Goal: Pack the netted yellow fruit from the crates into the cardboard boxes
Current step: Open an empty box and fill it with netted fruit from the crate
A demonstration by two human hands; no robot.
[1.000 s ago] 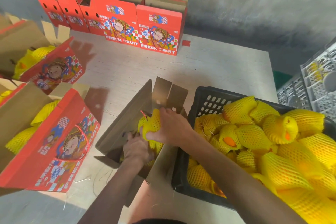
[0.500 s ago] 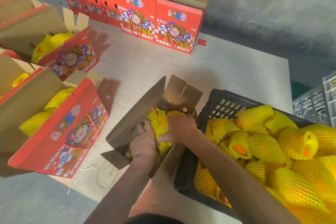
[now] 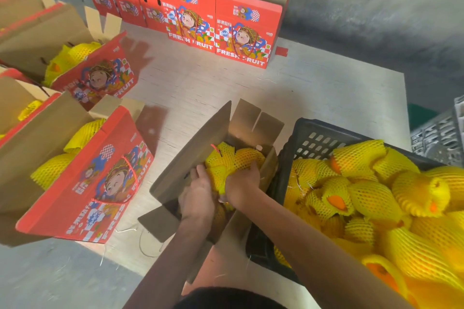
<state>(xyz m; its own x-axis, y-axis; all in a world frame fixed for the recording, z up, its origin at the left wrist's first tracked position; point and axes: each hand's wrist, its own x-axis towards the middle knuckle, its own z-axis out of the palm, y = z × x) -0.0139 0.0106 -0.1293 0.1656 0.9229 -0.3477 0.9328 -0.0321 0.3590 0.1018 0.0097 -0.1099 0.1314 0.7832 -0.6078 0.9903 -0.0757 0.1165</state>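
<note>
Both hands have sunk deeper into the open box [image 3: 190, 158]: the right hand [image 3: 242, 184] grips a netted fruit [image 3: 247, 158], the left hand [image 3: 198, 193] presses flat-fingered beside it. Forced too hard, the fruit may bruise; the crate [image 3: 316, 133] remains nearly full.

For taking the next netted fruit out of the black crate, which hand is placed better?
Probably the right hand. The black crate stands directly on its side of the open box, so it need not cross over. The left hand is on the box's far side from the crate.
</note>
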